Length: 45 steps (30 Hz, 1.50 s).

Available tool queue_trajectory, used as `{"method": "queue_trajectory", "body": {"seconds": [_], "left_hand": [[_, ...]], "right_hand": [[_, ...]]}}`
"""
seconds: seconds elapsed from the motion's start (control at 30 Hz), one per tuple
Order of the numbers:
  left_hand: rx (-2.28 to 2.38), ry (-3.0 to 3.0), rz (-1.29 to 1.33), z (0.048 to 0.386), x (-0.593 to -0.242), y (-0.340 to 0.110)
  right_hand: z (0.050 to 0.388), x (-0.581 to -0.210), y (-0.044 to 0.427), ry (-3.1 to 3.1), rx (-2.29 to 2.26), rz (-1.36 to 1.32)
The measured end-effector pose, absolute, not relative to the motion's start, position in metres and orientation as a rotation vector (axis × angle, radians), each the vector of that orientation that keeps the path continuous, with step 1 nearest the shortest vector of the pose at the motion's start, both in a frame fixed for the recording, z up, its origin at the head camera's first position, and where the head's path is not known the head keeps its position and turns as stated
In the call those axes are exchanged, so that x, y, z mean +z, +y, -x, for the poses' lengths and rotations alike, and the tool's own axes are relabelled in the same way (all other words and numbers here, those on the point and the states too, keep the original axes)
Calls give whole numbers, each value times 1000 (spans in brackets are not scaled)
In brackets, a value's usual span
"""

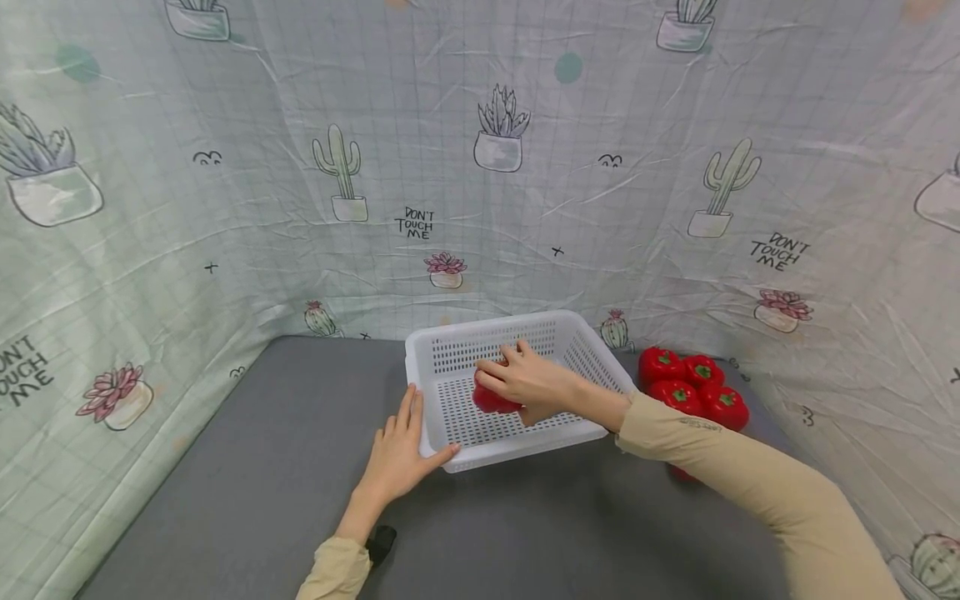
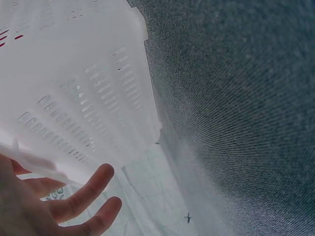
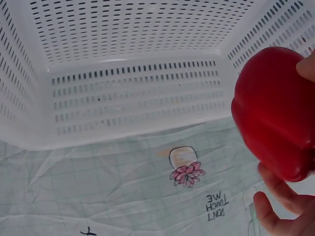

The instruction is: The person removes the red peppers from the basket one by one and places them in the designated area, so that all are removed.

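A white slotted plastic basket [image 1: 495, 451] stands on the table, slightly turned. My right hand [image 1: 542, 385] grips a red bell pepper [image 1: 491, 398] above the basket's floor; in the right wrist view the same pepper [image 3: 273, 110] hangs inside the basket's walls. At the basket's near left corner rests my left hand [image 1: 397, 457], its thumb on the front rim and fingers extended along the left side. From the left wrist view, two fingers [image 2: 83, 196] reach past the rim on the outside. No other pepper shows in the visible part of the basket.
Several red bell peppers [image 1: 675, 395] sit together right of the basket, one partly hidden under the right sleeve [image 1: 720, 450]. Behind the grey tabletop [image 1: 247, 467] hangs a cactus-print cloth [image 1: 450, 183]. A small black object [image 1: 382, 543] shows at the left wrist.
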State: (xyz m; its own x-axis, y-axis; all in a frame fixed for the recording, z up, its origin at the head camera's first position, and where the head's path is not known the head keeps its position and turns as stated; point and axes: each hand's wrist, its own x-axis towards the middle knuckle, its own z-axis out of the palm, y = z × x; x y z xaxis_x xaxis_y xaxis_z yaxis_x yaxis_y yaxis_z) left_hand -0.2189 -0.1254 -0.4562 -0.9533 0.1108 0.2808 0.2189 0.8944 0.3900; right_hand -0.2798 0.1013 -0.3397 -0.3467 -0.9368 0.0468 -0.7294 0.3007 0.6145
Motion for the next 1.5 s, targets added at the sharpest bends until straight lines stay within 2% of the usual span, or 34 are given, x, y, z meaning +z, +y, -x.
{"method": "queue_trajectory", "body": {"seconds": [0.73, 1.1, 1.5], "left_hand": [[-607, -2797, 272, 219, -457, -126], [-587, -2786, 285, 219, -456, -128], [-581, -2787, 290, 219, -456, -127]], "right_hand": [[263, -354, 143, -2319, -537, -1277], [242, -364, 165, -2301, -366, -1186], [221, -378, 195, -2313, -285, -968]]}}
